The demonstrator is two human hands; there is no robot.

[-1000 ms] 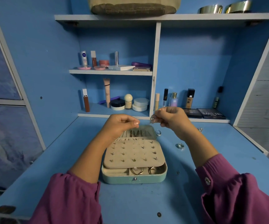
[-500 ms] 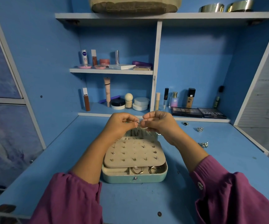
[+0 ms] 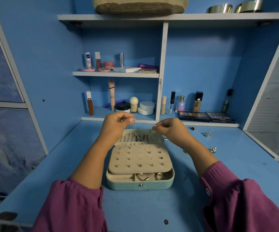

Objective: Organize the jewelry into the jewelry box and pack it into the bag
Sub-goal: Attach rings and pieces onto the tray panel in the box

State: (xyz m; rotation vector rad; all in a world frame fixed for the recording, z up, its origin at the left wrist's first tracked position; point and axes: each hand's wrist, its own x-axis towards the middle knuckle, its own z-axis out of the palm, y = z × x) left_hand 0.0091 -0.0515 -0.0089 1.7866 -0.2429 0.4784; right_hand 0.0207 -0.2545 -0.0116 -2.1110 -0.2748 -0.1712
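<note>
Right now the jewelry box (image 3: 140, 171) lies open on the blue desk (image 3: 65, 164) between my forearms, a pale teal case with a small stud at its front wall. Its beige earring panel (image 3: 139, 159) is dotted with rows of tiny studs and covers most of the tray; at the front edge two gold rings (image 3: 143, 176) show beneath it. The lid (image 3: 138, 137) stands tilted up behind, with thin chains across its beige lining.

My left hand (image 3: 117, 124) is raised above the lid's left side, thumb and forefinger pinching a small silver piece (image 3: 133, 119) (an earring or a clasp, too small for me to tell). My right hand (image 3: 170, 129) hovers over the lid's right corner, fingers curled, its fingertips pressed together on something I cannot make out. The two hands are apart.

Further right on the desk lie loose silver pieces: a dark ring (image 3: 192, 128) and two spiky clips (image 3: 208, 134). Behind stand shelves of cosmetics (image 3: 118, 67), two eyeshadow palettes (image 3: 207, 116), and on the top shelf a beige bag (image 3: 140, 5).
</note>
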